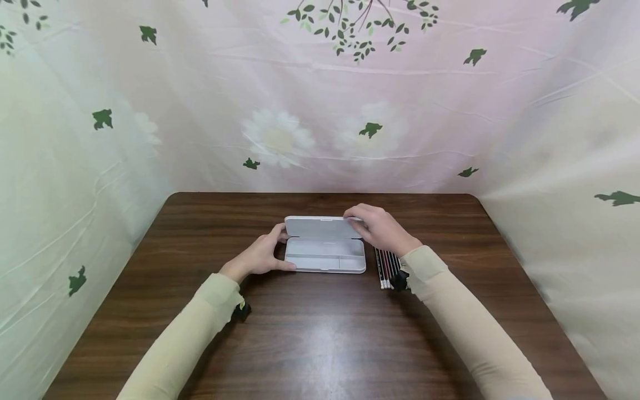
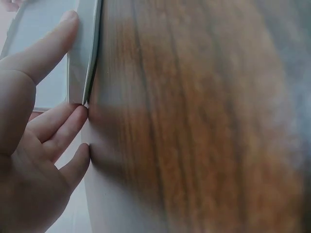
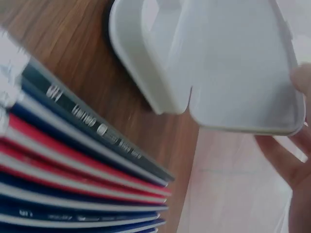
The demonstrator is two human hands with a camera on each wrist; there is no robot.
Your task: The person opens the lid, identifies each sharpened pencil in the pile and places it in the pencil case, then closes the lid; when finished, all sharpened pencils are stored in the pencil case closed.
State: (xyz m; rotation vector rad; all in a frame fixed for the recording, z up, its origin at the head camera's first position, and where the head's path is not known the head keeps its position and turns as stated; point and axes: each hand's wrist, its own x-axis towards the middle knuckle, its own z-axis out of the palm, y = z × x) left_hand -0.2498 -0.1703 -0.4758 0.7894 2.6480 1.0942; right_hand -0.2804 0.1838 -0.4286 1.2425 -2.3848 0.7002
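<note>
A white pencil case lies on the table with its hinged lid raised, showing a divided inside with no pencils in it. My left hand grips the case's left end, thumb on the front edge and fingers behind, as the left wrist view also shows. With its thumb inside and fingers behind, my right hand pinches the lid at its right end. Close to the right of the case, partly under my right wrist, lies a row of several pencils, dark, red and blue striped, with white ends toward me.
The brown wooden table has rounded far corners. A printed cloth with leaves and flowers hangs behind it and along both sides. Small black devices are strapped at both wrists.
</note>
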